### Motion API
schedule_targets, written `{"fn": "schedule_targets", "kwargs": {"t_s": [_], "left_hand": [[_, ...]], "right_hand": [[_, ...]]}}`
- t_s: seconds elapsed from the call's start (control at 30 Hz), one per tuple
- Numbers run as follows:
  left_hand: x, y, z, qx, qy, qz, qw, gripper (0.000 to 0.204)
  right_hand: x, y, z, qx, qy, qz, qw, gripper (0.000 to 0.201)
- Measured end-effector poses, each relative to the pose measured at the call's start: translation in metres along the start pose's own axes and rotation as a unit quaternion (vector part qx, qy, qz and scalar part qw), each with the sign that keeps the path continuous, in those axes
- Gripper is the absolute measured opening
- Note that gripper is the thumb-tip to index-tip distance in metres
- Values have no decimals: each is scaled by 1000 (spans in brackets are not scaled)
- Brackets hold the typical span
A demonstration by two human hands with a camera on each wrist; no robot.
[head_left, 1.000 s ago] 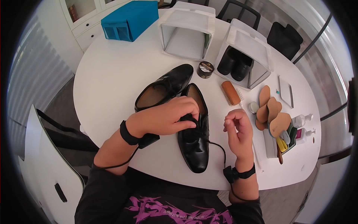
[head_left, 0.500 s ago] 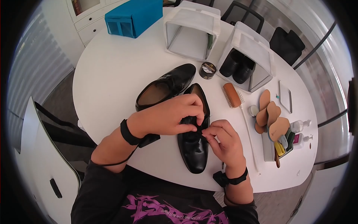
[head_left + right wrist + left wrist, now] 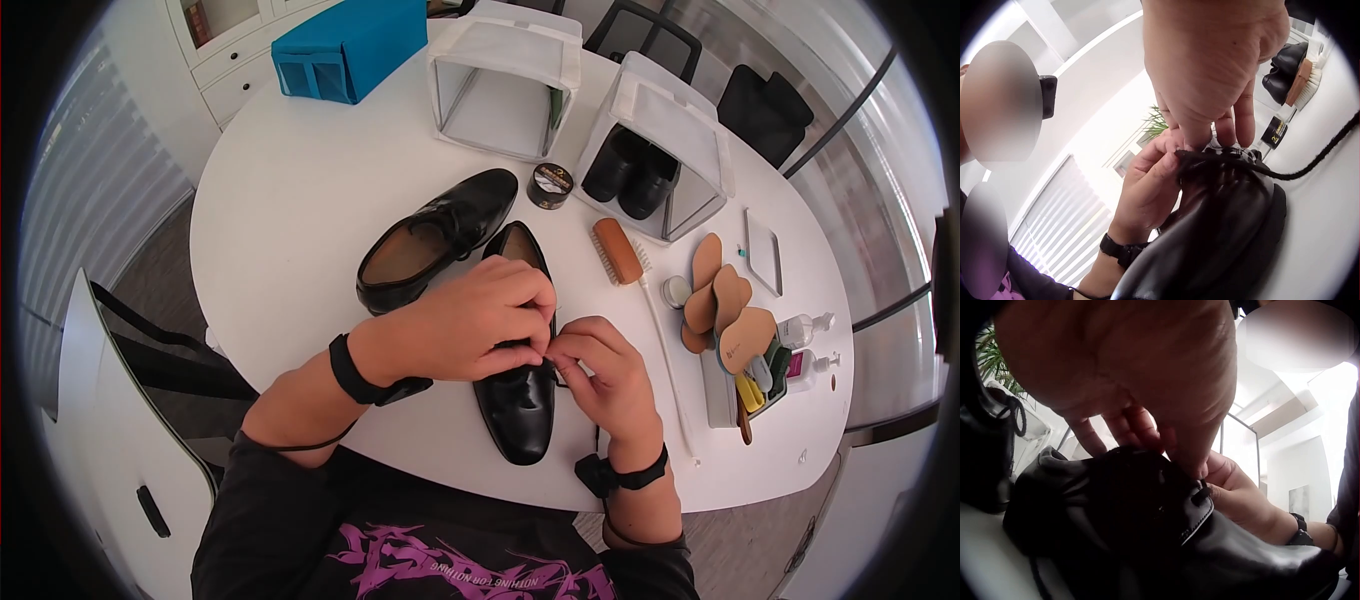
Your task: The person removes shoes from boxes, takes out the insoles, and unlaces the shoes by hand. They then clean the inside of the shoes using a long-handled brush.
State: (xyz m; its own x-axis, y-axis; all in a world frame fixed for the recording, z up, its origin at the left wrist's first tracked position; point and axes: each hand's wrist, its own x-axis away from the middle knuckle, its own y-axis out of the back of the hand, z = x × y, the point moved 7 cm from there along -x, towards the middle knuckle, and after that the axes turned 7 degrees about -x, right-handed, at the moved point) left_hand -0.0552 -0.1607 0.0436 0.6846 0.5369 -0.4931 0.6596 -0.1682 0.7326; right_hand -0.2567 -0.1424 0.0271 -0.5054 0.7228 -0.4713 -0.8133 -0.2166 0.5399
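A black leather lace-up dress shoe [image 3: 517,420] lies toe toward me on the table. My left hand [image 3: 475,315] curls over its lacing area, thumb and fingers pinching a black shoelace at the eyelets. From the other side my right hand [image 3: 608,385] meets it, thumb and forefinger pinching at the same spot. In the left wrist view a bit of shoelace [image 3: 1200,495] passes through the eyelet flap beneath the fingertips. A length of shoelace [image 3: 1316,164] trails off to the side in the right wrist view. The matching shoe [image 3: 430,240] lies to the left, its laces threaded.
Ahead stand a round black polish tin [image 3: 550,186], a wooden brush [image 3: 618,252] and a white box [image 3: 690,120] holding black shoes. Insoles [image 3: 745,338], a white stick [image 3: 668,370] and a caddy with bottles are at right. A blue box [image 3: 350,50] sits farther back.
My right hand has come in from the right to the shoe's eyelets and now meets the left fingertips. My left hand has shifted slightly toward the right hand.
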Motion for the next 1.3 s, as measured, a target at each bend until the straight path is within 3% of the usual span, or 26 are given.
{"fn": "schedule_targets", "kwargs": {"t_s": [0.13, 0.2, 0.33, 0.43, 0.5, 0.53, 0.57, 0.63, 0.67, 0.73, 0.77, 0.8, 0.83, 0.87, 0.9, 0.97, 1.0, 1.07, 1.17, 1.23, 1.3], "left_hand": [[4, -9, 13, 49, 40, -21, 998, 17], [6, -12, 19, 52, 54, 4, 997, 11], [6, -11, 21, 46, 23, 26, 998, 10], [5, -4, 19, 130, 24, 36, 991, 20], [10, 19, 39, 291, 124, -135, 939, 27], [7, 30, 50, 324, 74, -241, 912, 31], [18, 31, 67, 421, 174, -324, 829, 31], [28, 47, 79, 458, 139, -393, 785, 33], [26, 49, 75, 458, 138, -393, 785, 33], [25, 49, 64, 258, 264, -363, 856, 41], [29, 46, 63, 257, 265, -366, 854, 41], [32, 41, 61, 170, 279, -332, 885, 51], [32, 36, 58, 81, 290, -294, 907, 66], [24, 31, 45, -6, 231, -269, 935, 74], [24, 30, 45, -4, 249, -257, 934, 82], [27, 31, 41, 52, 220, -365, 903, 75], [30, 34, 41, 50, 223, -368, 901, 75], [31, 39, 41, 65, 231, -367, 899, 56], [39, 49, 49, -28, 251, -343, 905, 63], [39, 53, 49, 39, 269, -332, 903, 67], [37, 48, 53, 105, 285, -318, 898, 76]], "right_hand": [[-2, -4, 3, 2, -26, 6, 1000, 16], [-1, -7, 0, -11, -42, 13, 999, 17], [-1, -8, 0, 1, -38, 27, 999, 16], [0, -7, -2, 0, -40, 29, 999, 13], [0, -7, -5, -20, -45, 26, 998, 11], [0, -6, -4, -20, -44, 24, 999, 11], [0, -6, -4, -37, -54, 25, 998, 12], [0, -7, -4, -54, -64, 25, 996, 13], [-1, -6, -2, -56, -46, 8, 997, 16], [-1, -10, 2, -58, -28, -6, 998, 18], [1, -11, -4, -65, -81, -33, 994, 19], [4, -12, -10, -72, -133, -58, 987, 19], [5, -13, -9, -72, -131, -52, 987, 19], [5, -12, -7, -62, -132, -52, 988, 19], [5, -12, -4, -53, -132, -52, 988, 19], [7, -15, -3, -62, -154, -58, 984, 19], [9, -16, -5, -70, -179, -72, 979, 19], [8, -17, -3, -71, -182, -71, 978, 18], [9, -17, -3, -84, -204, -72, 973, 16], [9, -17, -3, -97, -222, -72, 968, 15], [3, -17, 10, 44, -133, -38, 989, 12]]}}
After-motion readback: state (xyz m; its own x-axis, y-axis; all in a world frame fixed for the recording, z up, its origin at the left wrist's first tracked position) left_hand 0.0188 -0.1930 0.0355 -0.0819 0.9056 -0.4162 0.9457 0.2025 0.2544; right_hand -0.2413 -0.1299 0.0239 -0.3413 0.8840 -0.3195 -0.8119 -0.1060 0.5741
